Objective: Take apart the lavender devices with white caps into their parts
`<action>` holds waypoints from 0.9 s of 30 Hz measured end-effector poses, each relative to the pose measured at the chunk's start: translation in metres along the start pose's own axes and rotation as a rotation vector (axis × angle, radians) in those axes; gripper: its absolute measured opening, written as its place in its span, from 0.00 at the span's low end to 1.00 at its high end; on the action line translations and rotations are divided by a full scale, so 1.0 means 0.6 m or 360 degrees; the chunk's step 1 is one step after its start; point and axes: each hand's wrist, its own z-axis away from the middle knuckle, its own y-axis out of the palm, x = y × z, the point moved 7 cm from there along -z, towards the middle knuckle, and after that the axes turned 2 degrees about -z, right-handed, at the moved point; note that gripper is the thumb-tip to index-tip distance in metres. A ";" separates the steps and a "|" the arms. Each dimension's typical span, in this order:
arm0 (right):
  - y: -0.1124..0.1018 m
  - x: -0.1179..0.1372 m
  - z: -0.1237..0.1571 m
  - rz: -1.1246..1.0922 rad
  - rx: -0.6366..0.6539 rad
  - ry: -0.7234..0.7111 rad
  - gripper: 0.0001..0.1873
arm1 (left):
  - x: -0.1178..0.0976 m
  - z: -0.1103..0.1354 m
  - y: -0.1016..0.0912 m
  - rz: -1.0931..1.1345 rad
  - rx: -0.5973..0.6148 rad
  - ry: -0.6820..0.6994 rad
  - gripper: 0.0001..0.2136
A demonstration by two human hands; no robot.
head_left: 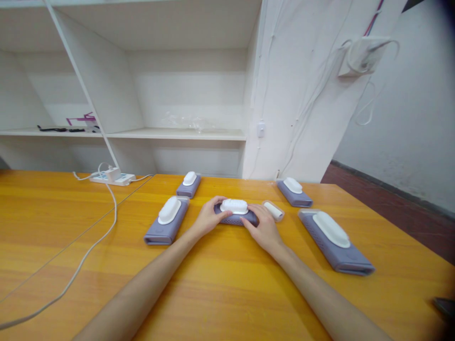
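A purple oblong device with a white oval top (234, 208) lies crosswise on the orange wooden table (220, 284), straight ahead of me. My left hand (207, 219) grips its left end, fingers curled round it. My right hand (262, 228) grips its right end the same way. Both forearms stretch forward over the table. A small white capsule-shaped piece in a clear cover (273, 210) lies just beyond my right hand.
Several more purple devices with white tops lie around: near left (167, 219), far left (188, 184), far right (294, 192), near right (334, 240). A white power strip (113, 177) with a cable trailing left sits at the table's back. White shelves stand behind.
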 end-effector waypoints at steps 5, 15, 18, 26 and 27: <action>-0.001 -0.001 0.000 -0.0049 0.0009 -0.0001 0.16 | 0.009 -0.006 0.002 0.0055 0.0032 0.0004 0.18; -0.003 -0.009 0.001 -0.0170 0.0000 0.0065 0.18 | 0.002 -0.009 -0.005 -0.0002 0.0049 0.0003 0.20; -0.004 -0.008 0.000 -0.0189 -0.0010 0.0086 0.19 | 0.000 -0.007 -0.007 -0.0030 -0.0019 -0.0022 0.20; -0.007 -0.006 0.003 -0.0210 -0.0029 0.0157 0.27 | -0.013 -0.010 -0.016 0.0107 -0.0166 -0.0046 0.18; -0.008 -0.004 0.004 -0.0204 -0.0039 0.0157 0.28 | -0.013 -0.012 -0.018 0.0152 -0.0180 -0.0051 0.18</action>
